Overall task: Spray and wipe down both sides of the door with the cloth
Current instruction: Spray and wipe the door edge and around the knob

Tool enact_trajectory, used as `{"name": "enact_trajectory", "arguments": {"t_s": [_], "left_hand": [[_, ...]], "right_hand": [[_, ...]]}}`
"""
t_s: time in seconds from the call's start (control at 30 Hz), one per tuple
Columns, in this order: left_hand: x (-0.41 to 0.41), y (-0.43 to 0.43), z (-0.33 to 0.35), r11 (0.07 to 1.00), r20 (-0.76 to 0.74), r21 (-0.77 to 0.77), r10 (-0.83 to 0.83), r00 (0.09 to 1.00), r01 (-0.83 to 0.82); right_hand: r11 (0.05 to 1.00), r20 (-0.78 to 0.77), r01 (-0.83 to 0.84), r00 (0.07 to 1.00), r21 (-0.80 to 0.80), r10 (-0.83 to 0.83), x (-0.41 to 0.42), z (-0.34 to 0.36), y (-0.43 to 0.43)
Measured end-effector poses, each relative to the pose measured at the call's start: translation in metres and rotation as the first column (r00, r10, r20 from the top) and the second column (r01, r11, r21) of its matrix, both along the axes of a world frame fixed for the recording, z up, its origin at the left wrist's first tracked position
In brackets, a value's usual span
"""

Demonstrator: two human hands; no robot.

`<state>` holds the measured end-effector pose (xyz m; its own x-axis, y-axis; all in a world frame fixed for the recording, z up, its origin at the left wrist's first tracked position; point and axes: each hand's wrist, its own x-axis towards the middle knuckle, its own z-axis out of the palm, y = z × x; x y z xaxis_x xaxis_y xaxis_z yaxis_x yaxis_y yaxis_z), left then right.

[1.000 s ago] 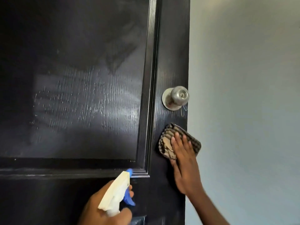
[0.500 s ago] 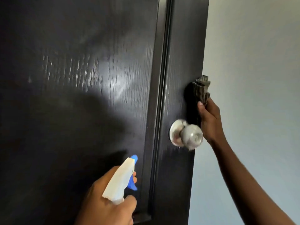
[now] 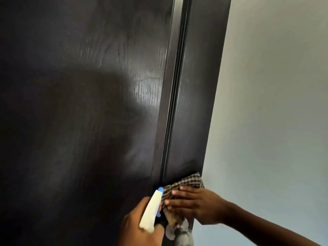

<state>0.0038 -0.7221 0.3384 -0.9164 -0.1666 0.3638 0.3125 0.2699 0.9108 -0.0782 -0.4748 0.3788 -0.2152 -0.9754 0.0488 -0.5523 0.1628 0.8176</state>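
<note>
R hand (image 3: 195,205), grip flat w/ fingers straight, presses checked cloth (image 3: 188,181) on door (image 3: 88,103) right stile just above knob (image 3: 181,235); L hand (image 3: 138,229) grips spray bottle (image 3: 150,210).

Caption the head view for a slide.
Right hand presses checked cloth against dark door; left hand holds spray bottle.

Glossy wood-grain door (image 3: 106,103), checked cloth (image 3: 184,183)
</note>
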Motion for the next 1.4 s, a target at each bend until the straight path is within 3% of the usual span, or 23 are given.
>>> {"name": "enact_trajectory", "arguments": {"t_s": [0.03, 0.1, 0.27, 0.37, 0.53, 0.67, 0.8, 0.9, 0.97, 1.07, 1.17, 1.4], "left_hand": [[0.024, 0.014, 0.035, 0.998, -0.053, 0.002, 0.062, 0.997, -0.062], [0.047, 0.026, 0.054, 1.000, -0.153, -0.008, 0.020, 0.988, -0.022], [0.041, 0.054, 0.115, 0.995, -0.137, 0.076, 0.075, 0.988, -0.065], [0.040, 0.063, 0.144, 0.993, -0.189, 0.071, 0.109, 0.976, -0.097], [0.031, 0.067, 0.161, 0.995, -0.083, 0.025, 0.103, 0.991, -0.102], [0.042, 0.065, 0.175, 0.997, -0.048, 0.032, 0.068, 0.997, -0.066], [0.049, 0.055, 0.217, 0.990, -0.120, 0.129, 0.075, 0.990, -0.060], [0.044, 0.055, 0.255, 0.990, -0.211, 0.132, 0.077, 0.974, -0.049], [0.043, 0.056, 0.280, 0.986, -0.280, 0.152, 0.109, 0.954, -0.068], [0.047, 0.054, 0.297, 0.978, -0.342, 0.191, 0.146, 0.929, -0.083], [0.057, 0.050, 0.290, 0.972, -0.308, 0.208, 0.170, 0.936, -0.108], [0.083, 0.058, 0.227, 0.959, -0.163, 0.199, 0.234, 0.959, -0.200]], "right_hand": [[0.999, 0.006, -0.046, 0.999, 0.008, 0.046, -0.006, 0.010, 0.002], [0.992, -0.015, -0.087, 0.996, -0.093, 0.086, -0.014, 0.045, -0.001], [0.891, -0.152, -0.138, 0.985, -0.432, 0.079, -0.014, 0.155, -0.020], [0.846, -0.143, -0.161, 0.984, -0.509, 0.101, -0.013, 0.157, -0.026], [0.883, -0.123, -0.176, 0.983, -0.436, 0.135, -0.015, 0.087, -0.017], [0.929, -0.117, -0.204, 0.977, -0.309, 0.176, -0.018, 0.103, -0.007], [0.853, -0.189, -0.259, 0.963, -0.453, 0.192, -0.024, 0.210, -0.011], [0.784, -0.266, -0.258, 0.956, -0.565, 0.122, -0.023, 0.323, -0.017], [0.758, -0.272, -0.234, 0.959, -0.608, 0.077, -0.020, 0.360, -0.025], [0.734, -0.288, -0.274, 0.951, -0.622, 0.111, -0.022, 0.334, -0.032], [0.785, -0.265, -0.320, 0.942, -0.530, 0.205, -0.019, 0.264, -0.030], [0.944, 0.008, -0.264, 0.963, -0.199, 0.271, -0.016, 0.090, -0.029]]}}
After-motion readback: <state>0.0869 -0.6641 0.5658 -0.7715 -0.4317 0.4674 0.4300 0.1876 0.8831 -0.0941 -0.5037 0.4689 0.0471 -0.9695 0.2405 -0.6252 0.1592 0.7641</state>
